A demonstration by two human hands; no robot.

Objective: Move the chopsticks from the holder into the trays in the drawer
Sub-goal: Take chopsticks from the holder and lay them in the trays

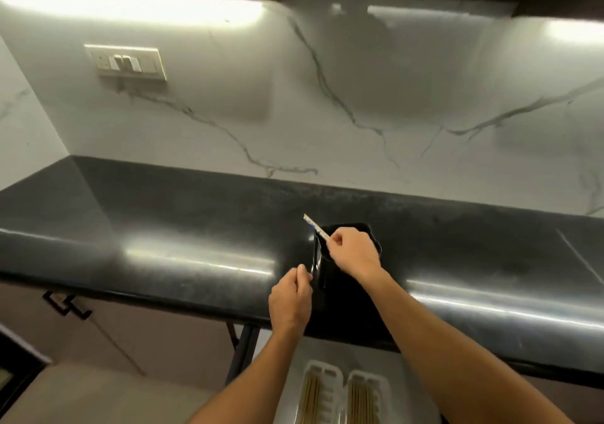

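A tall black holder (330,279) stands near the front edge of the dark counter. My right hand (354,252) is over its mouth, shut on a pale chopstick (314,225) whose top end slants up to the left. My left hand (291,296) rests against the holder's left side with fingers curled on its edge. Below the counter, an open drawer holds two white trays (346,378), both with several tan chopsticks (361,402) lying lengthwise in them.
The glossy black counter (163,227) runs left to right under a white marble backsplash with a switch plate (125,62). Cabinet doors with a dark handle (65,306) sit at lower left. The drawer's grey floor (291,374) shows beside the trays.
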